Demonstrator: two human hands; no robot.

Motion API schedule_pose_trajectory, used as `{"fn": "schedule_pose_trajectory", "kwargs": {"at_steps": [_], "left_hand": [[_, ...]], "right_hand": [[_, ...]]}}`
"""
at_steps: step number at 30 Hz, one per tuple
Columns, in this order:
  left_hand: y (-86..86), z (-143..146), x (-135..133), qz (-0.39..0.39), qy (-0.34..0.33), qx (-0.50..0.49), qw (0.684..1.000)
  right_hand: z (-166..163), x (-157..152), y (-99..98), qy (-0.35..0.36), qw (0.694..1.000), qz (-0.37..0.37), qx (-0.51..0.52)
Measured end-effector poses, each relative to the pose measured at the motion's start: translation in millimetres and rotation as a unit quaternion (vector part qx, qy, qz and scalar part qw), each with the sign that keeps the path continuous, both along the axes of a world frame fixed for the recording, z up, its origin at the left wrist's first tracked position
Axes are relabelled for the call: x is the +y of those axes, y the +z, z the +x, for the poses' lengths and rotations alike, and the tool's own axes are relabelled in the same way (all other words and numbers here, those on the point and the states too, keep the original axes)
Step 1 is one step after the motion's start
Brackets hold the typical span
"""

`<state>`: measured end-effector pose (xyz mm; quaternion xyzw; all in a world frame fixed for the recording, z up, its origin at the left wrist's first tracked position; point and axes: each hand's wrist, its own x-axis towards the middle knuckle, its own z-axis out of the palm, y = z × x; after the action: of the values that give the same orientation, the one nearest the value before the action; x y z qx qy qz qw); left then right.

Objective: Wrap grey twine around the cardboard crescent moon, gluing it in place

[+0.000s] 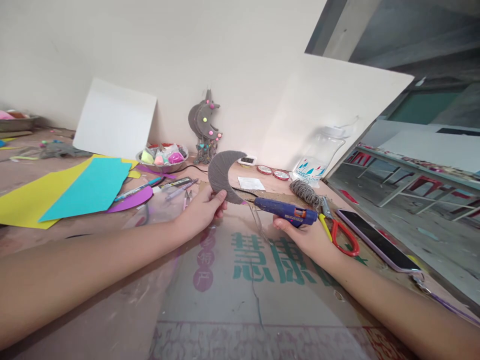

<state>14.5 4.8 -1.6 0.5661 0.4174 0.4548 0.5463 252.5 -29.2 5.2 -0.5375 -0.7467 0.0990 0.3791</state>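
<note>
My left hand [204, 207] pinches the lower end of a grey yarn-wrapped crescent [221, 172] and holds it upright above the table. My right hand [305, 235] grips a blue hot glue gun [285, 210], whose nozzle points left and touches the crescent's lower tip. Both hands hover over a flattened cardboard sheet with green print [258, 260].
Red-handled scissors [339, 235], a ball of grey yarn [303, 192] and a phone [378, 242] lie to the right. Coloured paper sheets [86, 187], pens [150, 187] and a metal bowl of pompoms [163, 157] sit to the left. A finished crescent ornament [204, 125] and a plastic jar [318, 152] stand against the wall.
</note>
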Motion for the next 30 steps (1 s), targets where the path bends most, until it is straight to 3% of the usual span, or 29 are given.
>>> {"fn": "schedule_pose_trajectory", "kwargs": {"at_steps": [16,30], "left_hand": [[1.9,-0.3,0.8,0.013,-0.001,0.003,1.000],[-3.2,0.2,3.6,-0.002,-0.018,-0.027,0.999]], "right_hand": [[-1.6,0.2,-1.9,0.000,1.000,-0.023,0.017],[-3.9,1.2,-3.8,-0.021,1.000,0.004,0.016]]}}
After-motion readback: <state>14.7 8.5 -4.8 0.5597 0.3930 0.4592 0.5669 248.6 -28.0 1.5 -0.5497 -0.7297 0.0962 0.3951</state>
